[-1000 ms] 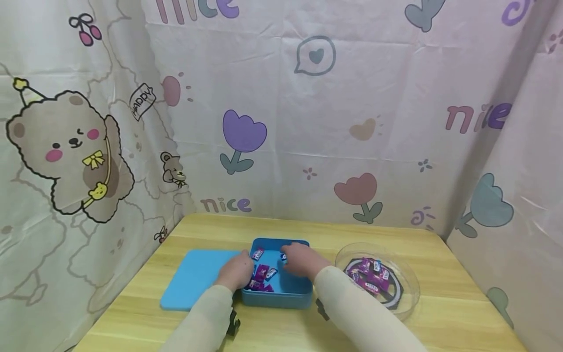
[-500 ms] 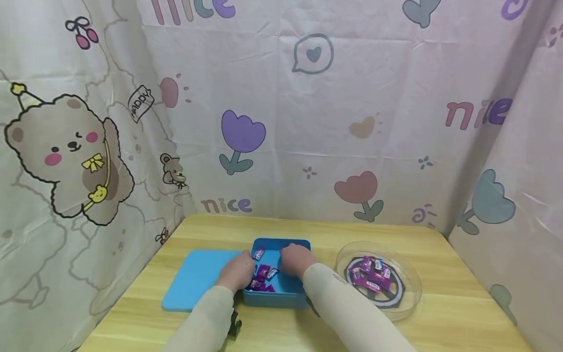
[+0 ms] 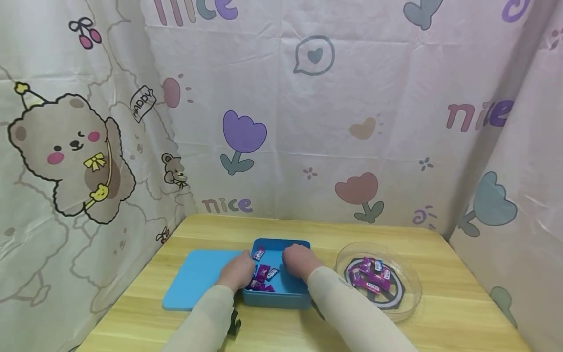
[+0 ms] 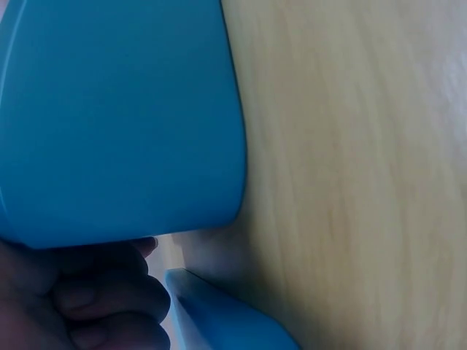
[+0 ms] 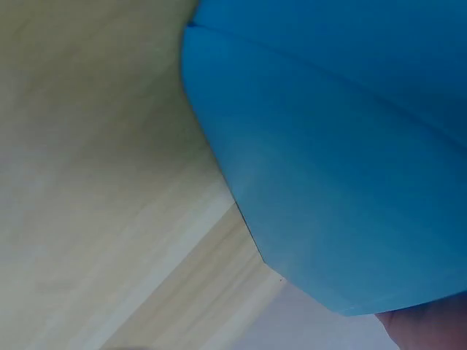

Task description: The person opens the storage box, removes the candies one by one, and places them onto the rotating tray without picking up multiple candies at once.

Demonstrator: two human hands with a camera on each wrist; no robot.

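A blue rectangular box (image 3: 278, 299) holds several small wrapped candies in purple and blue, such as a purple candy (image 3: 263, 272) near its left side. At the box's left wall, my left hand (image 3: 238, 270) grips the edge; in the left wrist view its curled fingers (image 4: 120, 295) lie against the outside of the box. My right hand (image 3: 301, 261) is inside the box at the right, knuckles up. Its fingertips are hidden, so whether it pinches a candy cannot be told. The right wrist view shows mostly the box's outer wall (image 5: 328, 182) and a sliver of skin.
The light blue lid (image 3: 195, 278) lies flat on the wooden table (image 3: 272, 332) left of the box. On the right stands a round clear dish (image 3: 415, 288) with several purple and blue candies in it. A patterned curtain (image 3: 281, 122) hangs behind the table and along both sides.
My right hand has moved down into the box and over a blue candy seen near its fingertips a second ago, which is hidden now. My left hand stays at the wall.
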